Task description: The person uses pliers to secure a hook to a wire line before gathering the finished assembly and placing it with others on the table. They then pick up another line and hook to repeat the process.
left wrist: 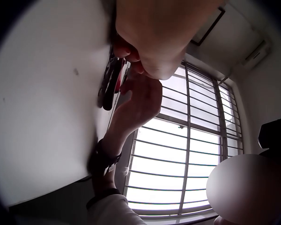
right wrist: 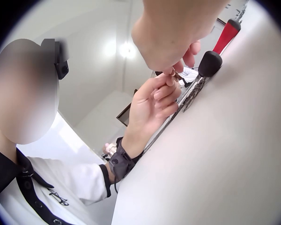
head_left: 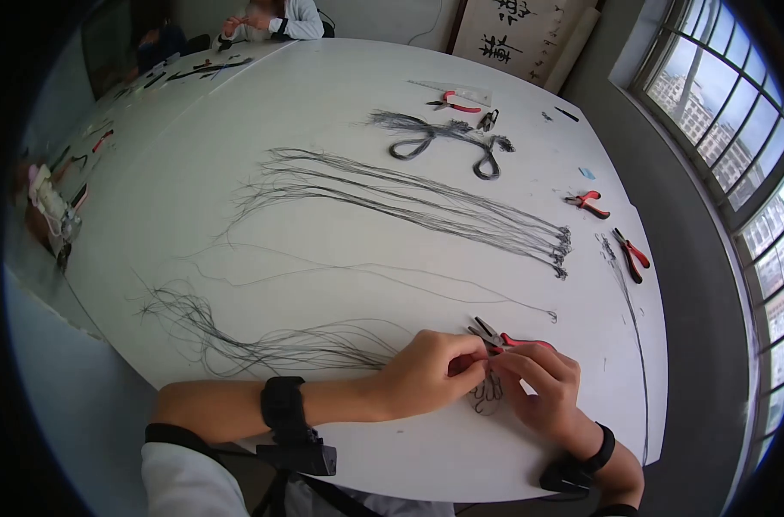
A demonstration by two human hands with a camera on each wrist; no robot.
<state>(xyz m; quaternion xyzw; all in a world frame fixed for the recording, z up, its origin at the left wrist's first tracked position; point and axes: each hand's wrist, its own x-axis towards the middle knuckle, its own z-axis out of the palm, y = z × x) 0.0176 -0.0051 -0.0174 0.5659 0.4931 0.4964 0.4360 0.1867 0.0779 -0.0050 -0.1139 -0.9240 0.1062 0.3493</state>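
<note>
My left hand (head_left: 431, 375) and right hand (head_left: 547, 392) meet near the table's front edge, fingertips together. Thumb and fingers of both pinch a small, thin fishing hook line, mostly hidden by the fingers; in the right wrist view the left hand (right wrist: 154, 101) holds it from below, the right hand (right wrist: 171, 42) from above. Several fishing hooks (head_left: 487, 396) lie bunched just under the hands. Their dark lines (head_left: 263, 351) trail left past my left wrist. Red-handled pliers (head_left: 493, 334) lie right behind my fingers, partly covered by the right hand.
Farther back lie a single hooked line (head_left: 426, 274), a row of hooked lines (head_left: 409, 202) and a looped bundle (head_left: 448, 131). More pliers (head_left: 635, 256), cutters (head_left: 590, 204) and a clear ruler (head_left: 461, 91) lie around. Another person (head_left: 280, 21) sits across the table.
</note>
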